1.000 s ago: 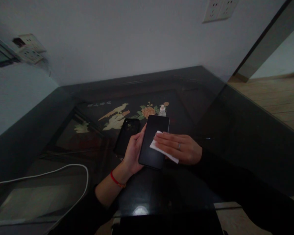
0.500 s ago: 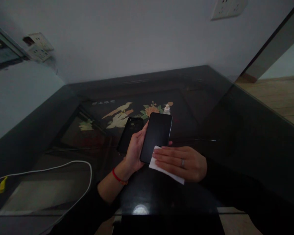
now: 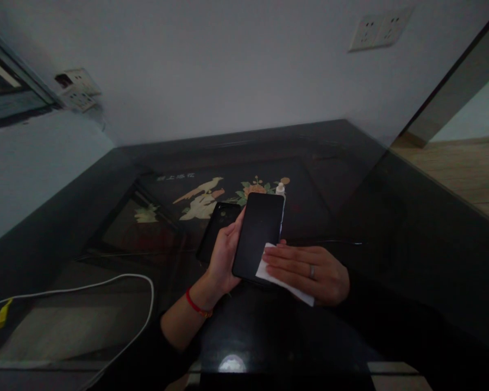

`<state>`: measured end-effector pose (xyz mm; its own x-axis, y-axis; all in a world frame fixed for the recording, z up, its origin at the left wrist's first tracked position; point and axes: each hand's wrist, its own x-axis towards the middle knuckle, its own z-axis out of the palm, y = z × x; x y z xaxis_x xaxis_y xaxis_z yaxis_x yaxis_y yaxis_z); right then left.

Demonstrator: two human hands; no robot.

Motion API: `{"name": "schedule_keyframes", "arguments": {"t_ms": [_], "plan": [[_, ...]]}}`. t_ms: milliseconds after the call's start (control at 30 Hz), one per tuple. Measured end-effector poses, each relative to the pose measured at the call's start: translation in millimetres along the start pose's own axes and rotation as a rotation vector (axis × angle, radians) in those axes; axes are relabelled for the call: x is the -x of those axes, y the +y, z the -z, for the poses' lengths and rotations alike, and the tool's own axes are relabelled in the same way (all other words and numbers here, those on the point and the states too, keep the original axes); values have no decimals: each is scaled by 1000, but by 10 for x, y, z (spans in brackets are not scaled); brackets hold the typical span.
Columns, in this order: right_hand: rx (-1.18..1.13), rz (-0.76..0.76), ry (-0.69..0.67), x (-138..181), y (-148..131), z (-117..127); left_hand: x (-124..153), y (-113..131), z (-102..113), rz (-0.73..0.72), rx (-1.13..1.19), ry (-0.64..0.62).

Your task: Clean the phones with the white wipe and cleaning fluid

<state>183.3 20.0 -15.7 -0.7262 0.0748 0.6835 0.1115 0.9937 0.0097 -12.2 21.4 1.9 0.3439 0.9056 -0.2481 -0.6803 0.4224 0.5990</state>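
Observation:
A black smartphone [image 3: 257,231] with a dark screen lies tilted in my left hand [image 3: 223,258], whose fingers wrap around it from beneath. My right hand [image 3: 312,274], wearing a ring, presses a white wipe [image 3: 273,273] against the lower right part of the screen with its fingers together. On the table behind my left hand rests a black phone case [image 3: 212,231], partly covered by that hand. Just beyond the phone's top right corner stands a small bottle [image 3: 280,189] with a white cap, its lower part hidden by the phone.
The dark glossy table [image 3: 342,179] bears an inlaid bird and flower picture [image 3: 204,198] and meets the wall at the back. A white cable [image 3: 106,281] with a yellow tag [image 3: 2,315] curves across the left side. Wall sockets [image 3: 381,30] sit above.
My right hand and the wipe have slid slightly to the right along the phone's lower edge. The whole view has shifted a little, so everything sits lower. My left hand keeps its hold.

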Motion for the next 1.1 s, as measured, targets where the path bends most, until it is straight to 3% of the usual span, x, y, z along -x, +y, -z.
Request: {"name": "schedule_keyframes", "arguments": {"t_ms": [67, 200, 333, 433, 567, 667, 800, 933, 1033, 1100], "plan": [[7, 8, 12, -4, -6, 0, 7, 4, 7, -26, -1, 24], [-46, 98, -15, -46, -107, -18, 31, -12, 28, 23, -58, -102], [78, -62, 76, -13, -59, 92, 56, -54, 34, 4, -64, -72], [193, -222, 151, 51, 91, 204, 80, -90, 26, 73, -55, -112], [247, -285, 97, 81, 210, 245, 106, -125, 3, 92, -57, -148], [246, -235, 27, 39, 176, 215, 97, -138, -2, 60, -51, -117], [113, -41, -86, -75, -30, 79, 59, -122, 31, 7, -26, -67], [-37, 181, -52, -157, -260, -80, 38, -74, 54, 43, -31, -131], [-44, 132, -9, -128, -233, -47, 39, -59, 46, 20, -54, -116], [31, -32, 16, -62, -100, 42, 49, -66, 39, -4, -57, -71]]}}
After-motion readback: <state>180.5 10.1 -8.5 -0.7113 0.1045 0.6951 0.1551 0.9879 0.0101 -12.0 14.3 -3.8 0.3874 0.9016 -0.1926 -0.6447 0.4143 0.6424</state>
